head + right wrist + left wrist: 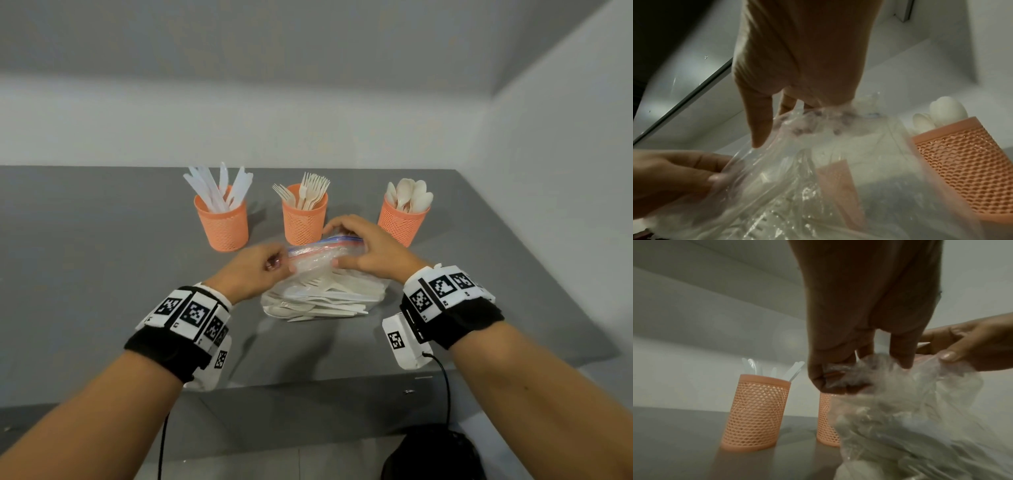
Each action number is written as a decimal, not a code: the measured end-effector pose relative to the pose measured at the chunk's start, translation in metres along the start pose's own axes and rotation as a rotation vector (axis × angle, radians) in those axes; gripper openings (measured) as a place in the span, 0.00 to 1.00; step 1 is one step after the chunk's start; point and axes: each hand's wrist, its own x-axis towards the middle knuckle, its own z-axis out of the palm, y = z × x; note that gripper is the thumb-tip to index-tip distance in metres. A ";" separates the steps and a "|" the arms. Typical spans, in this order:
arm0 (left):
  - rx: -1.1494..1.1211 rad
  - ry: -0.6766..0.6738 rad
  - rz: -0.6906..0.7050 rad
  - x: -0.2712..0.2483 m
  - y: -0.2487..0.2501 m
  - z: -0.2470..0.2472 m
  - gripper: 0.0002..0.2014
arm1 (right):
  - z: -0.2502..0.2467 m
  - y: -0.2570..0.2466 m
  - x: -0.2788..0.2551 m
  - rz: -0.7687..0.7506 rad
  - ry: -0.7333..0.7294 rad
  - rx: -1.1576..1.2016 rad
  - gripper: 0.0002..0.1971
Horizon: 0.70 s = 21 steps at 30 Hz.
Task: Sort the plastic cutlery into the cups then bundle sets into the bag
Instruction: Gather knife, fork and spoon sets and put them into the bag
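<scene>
Three orange mesh cups [302, 216] stand on my grey table [102, 240] against pale walls. My left hand [255, 270] and right hand [370, 251] pinch the zip bag [322, 291] of cutlery before them. Only the head view shows forks [310, 190] in the middle cup.

The head camera looks forward and down from above the forearms at a grey table [102, 240] set against a wall, taking in the whole work area. The left wrist camera sits low and close under its hand, facing the knife cup [756, 412]; the right wrist camera, equally close, faces the spoon cup [970, 170]. All three share the clear zip bag [322, 294].
</scene>
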 end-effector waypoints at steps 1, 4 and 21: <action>-0.051 0.030 0.011 0.000 0.000 0.000 0.06 | 0.000 0.000 0.000 -0.015 0.029 0.017 0.22; -0.228 0.171 0.060 0.003 0.002 -0.005 0.16 | -0.004 0.001 0.001 -0.046 0.087 0.005 0.22; -0.659 0.322 -0.075 0.014 0.024 -0.025 0.10 | -0.019 -0.019 -0.007 -0.031 0.106 0.197 0.06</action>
